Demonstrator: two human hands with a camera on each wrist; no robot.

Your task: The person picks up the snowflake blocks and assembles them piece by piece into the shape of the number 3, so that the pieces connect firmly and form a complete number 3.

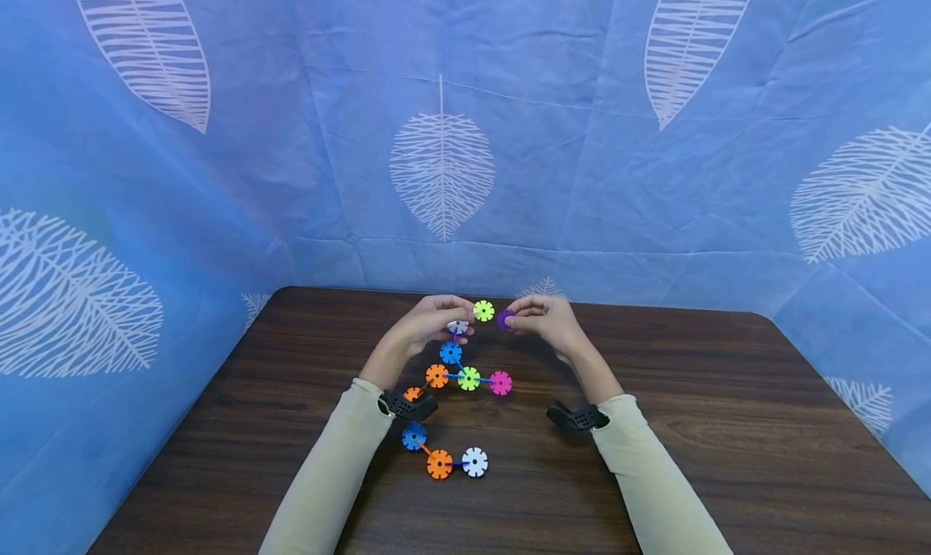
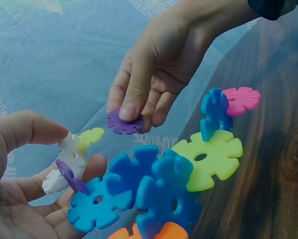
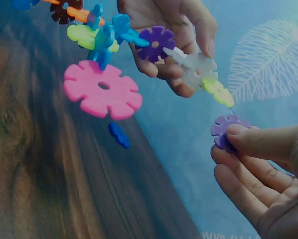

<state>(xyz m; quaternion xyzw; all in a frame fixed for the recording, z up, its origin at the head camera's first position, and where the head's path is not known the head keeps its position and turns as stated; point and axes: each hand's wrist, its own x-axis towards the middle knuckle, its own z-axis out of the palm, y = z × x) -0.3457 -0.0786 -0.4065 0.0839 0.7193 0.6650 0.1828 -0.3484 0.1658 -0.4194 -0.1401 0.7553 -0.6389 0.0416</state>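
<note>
Notched plastic snap discs are linked into a branching chain. My left hand (image 1: 422, 325) grips the chain's far end, with thumb and fingertips on a white disc (image 3: 195, 74). A yellow-green disc (image 1: 483, 311) sticks out from that end toward the other hand. Between thumb and fingers, my right hand (image 1: 550, 325) pinches a loose purple disc (image 2: 125, 122), a short gap from the yellow-green one. Down the chain come another purple disc (image 3: 155, 44), blue discs (image 2: 98, 205) and an orange disc (image 1: 437, 376). A side branch ends in a pink disc (image 3: 103, 89).
Closer to me, a blue disc (image 1: 414, 436), an orange disc (image 1: 440, 464) and a white disc (image 1: 475, 462) lie linked; the left wrist hides part of the chain. The dark wooden table (image 1: 698, 426) meets a leaf-printed blue cloth (image 1: 553, 175) behind.
</note>
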